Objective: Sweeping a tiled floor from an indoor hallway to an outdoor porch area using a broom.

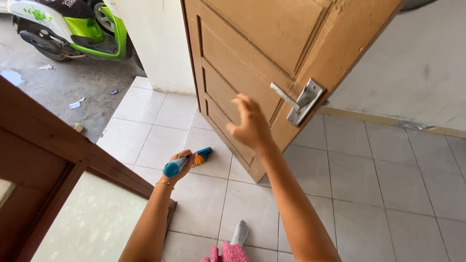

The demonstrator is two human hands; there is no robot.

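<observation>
My left hand [182, 162] grips the blue handle of a broom [174, 166]; its orange and blue head [202, 156] rests on the white floor tiles near the foot of the door. My right hand [250, 125] is raised with fingers apart, holding nothing, just in front of the brown wooden door [252, 48] and left of its metal lever handle [297, 101]. A thin bracelet sits on my left wrist.
A dark wooden frame with a frosted glass panel [92, 218] stands at the lower left. A green and white scooter [73, 29] is parked outside on the concrete, with bits of litter around. My grey-socked foot [239, 233] shows at the bottom.
</observation>
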